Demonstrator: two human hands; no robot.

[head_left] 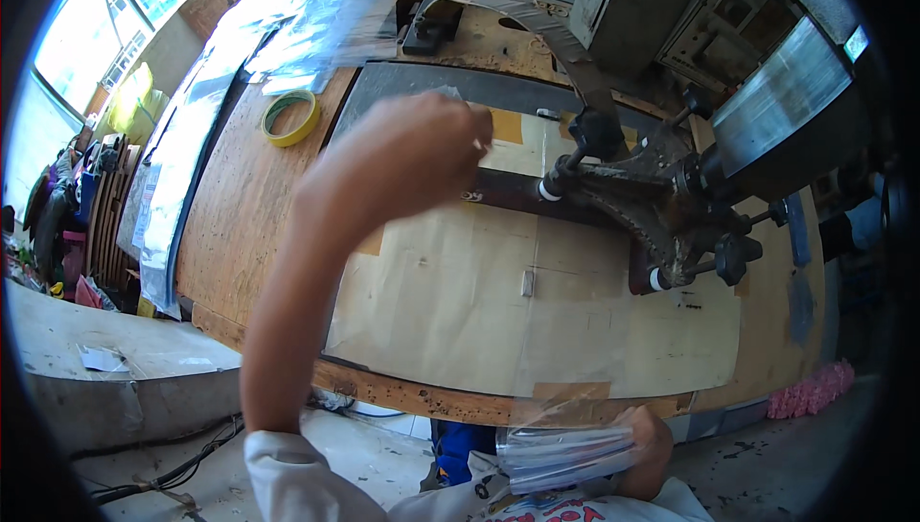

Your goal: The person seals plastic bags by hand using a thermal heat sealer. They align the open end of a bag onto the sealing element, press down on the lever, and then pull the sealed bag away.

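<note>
My left hand (pixel 422 153) reaches out over the far left part of the work board, blurred by motion, its fingers curled together. Whatever they may hold is hidden, though a bit of clear film shows just beyond the knuckles. Close to my body, at the board's near edge, my right hand (pixel 652 450) grips a stack of clear plastic bags (pixel 565 455). A thin transparent sheet appears to lie on the pale board (pixel 450 297) above that stack. Near its middle sits a small metal piece (pixel 528 282).
A machine head with black knobs (pixel 661 206) overhangs the board's right side. Yellow tape (pixel 290 119) lies on the wooden table (pixel 230 206) at left. Clear plastic sheets (pixel 326 23) are piled at the far left. A pink bundle (pixel 811 390) is at lower right.
</note>
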